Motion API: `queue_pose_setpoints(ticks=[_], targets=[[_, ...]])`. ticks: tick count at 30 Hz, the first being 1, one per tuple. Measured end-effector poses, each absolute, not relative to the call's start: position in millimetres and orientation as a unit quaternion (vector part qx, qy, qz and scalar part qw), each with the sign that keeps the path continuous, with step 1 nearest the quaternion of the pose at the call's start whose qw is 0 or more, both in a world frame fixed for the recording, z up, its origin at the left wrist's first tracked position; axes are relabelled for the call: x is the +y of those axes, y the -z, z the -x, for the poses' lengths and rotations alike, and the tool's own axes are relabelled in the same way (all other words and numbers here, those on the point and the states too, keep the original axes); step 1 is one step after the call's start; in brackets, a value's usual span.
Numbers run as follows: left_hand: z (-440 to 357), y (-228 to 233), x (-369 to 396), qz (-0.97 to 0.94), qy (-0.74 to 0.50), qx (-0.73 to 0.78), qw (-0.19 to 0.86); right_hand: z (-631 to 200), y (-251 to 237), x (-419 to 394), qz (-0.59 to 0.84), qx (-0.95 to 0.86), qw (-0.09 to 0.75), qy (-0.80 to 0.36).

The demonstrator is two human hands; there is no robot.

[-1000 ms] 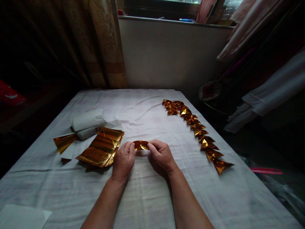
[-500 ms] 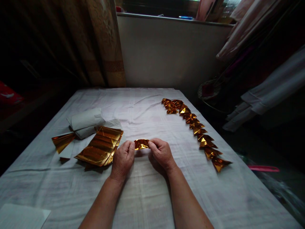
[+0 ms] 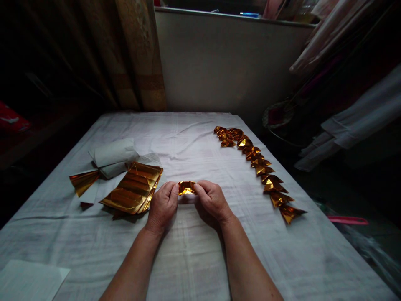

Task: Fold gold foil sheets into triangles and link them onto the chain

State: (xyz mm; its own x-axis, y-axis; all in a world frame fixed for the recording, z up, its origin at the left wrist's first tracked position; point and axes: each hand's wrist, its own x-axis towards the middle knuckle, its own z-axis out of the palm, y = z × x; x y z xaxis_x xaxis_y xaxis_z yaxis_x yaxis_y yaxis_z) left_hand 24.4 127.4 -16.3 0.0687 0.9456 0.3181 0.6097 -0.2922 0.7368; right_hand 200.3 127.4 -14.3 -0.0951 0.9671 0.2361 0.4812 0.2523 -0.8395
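A small folded piece of shiny gold foil paper (image 3: 186, 188) is stretched between my two hands above the cloth. My left hand (image 3: 163, 205) pinches its left end between thumb and fingers. At the other end, my right hand (image 3: 213, 200) grips it the same way. The piece bows a little in the middle; its ends are hidden in my fingers. Just left of my left hand lies a stack of gold foil sheets (image 3: 133, 188). On the right, a row of folded gold foil pieces (image 3: 257, 162) runs down along the table's side.
A white checked cloth covers the table (image 3: 188, 259). Grey-white paper (image 3: 113, 152) and a fanned gold strip (image 3: 84, 181) lie at the left, a pale sheet (image 3: 31, 280) at the near left corner. Clothes (image 3: 363, 113) hang beyond the right edge; a curtain (image 3: 138, 54) hangs behind.
Both hands keep hold of the gold foil piece, which looks slightly narrower between them. The whole view has shifted slightly; the things on the table lie as before.
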Motion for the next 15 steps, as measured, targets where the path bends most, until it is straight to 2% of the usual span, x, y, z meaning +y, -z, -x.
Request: queue_pose_setpoints(ticks=[6,11,15], targets=[[-23.9,14.4,127.4,-0.69,-0.393,0.557,0.243,-197.5,12.2,127.6,0.52,-0.677,0.418,-0.312],[-24.5,12.8,126.6,-0.669,-0.401,0.568,0.264,-194.2,10.8,127.8,0.516,-0.643,0.461,-0.329],[-25.8,13.7,127.3,-0.669,-0.393,0.585,0.238,-192.3,8.9,126.6,0.504,-0.635,0.472,-0.346]])
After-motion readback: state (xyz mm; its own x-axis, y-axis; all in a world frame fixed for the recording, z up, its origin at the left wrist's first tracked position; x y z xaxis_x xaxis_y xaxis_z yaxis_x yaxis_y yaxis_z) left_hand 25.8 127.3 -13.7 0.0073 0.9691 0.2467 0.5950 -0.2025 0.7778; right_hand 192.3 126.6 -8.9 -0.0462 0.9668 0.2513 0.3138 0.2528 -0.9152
